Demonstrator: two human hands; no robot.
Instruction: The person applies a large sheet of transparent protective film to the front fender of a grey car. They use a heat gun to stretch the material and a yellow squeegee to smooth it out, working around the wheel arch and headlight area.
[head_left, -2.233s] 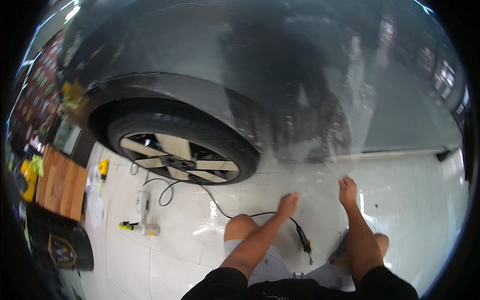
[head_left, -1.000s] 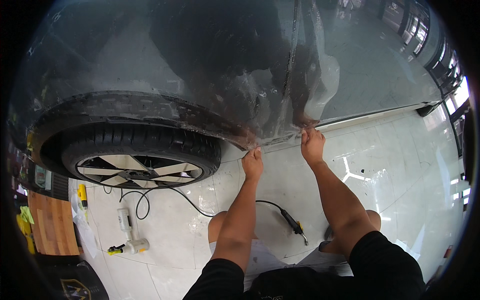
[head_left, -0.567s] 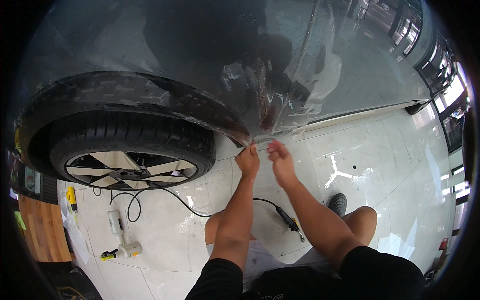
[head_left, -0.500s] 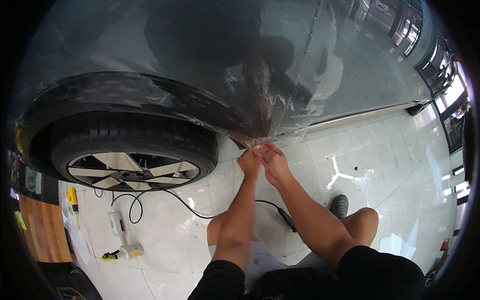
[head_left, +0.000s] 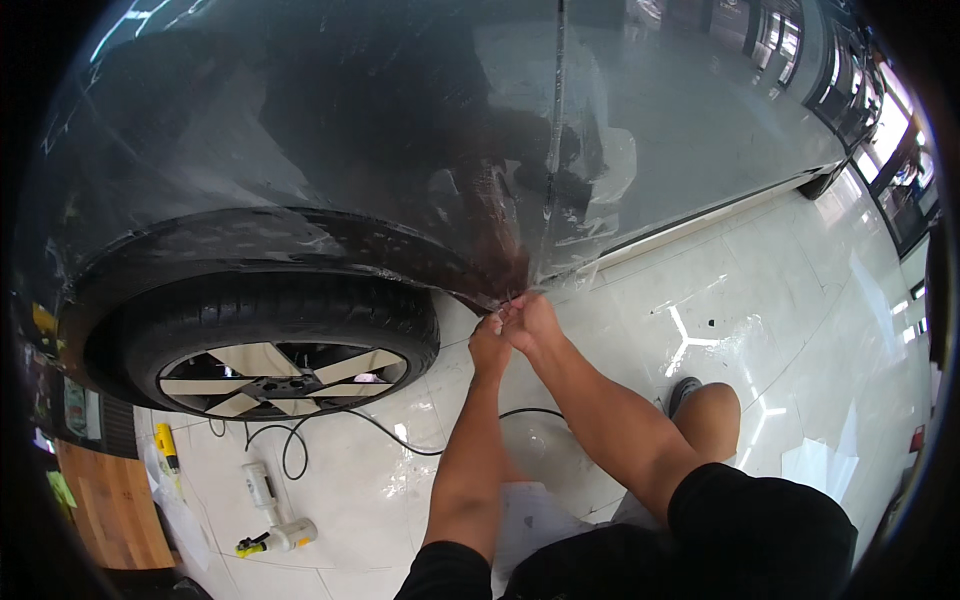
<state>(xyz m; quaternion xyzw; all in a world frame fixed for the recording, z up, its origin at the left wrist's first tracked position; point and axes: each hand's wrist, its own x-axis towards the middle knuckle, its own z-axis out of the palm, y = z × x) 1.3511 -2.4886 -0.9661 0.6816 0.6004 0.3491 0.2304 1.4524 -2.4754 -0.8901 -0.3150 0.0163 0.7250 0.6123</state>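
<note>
My left hand and my right hand meet at the bottom edge of a wet grey car fender, just behind the wheel. Both are closed, with fingers pinching the lower edge of a clear plastic film. My right hand lies slightly higher and partly over the left fingertips. The film spreads over the panel, with wrinkles, bubbles and wet streaks close to the door seam. Exactly how much film each set of fingers holds is hidden.
A tyre with a black and beige wheel stands left of my hands. A black cable crosses the glossy tiled floor. A white spray bottle, a yellow-handled tool and a wooden board lie left; white sheets lie right.
The whole view has shifted and turned slightly, with the wheel appearing lower. My hands stay together at the fender's bottom edge, the right now overlapping the left more. The cable's black end is now hidden.
</note>
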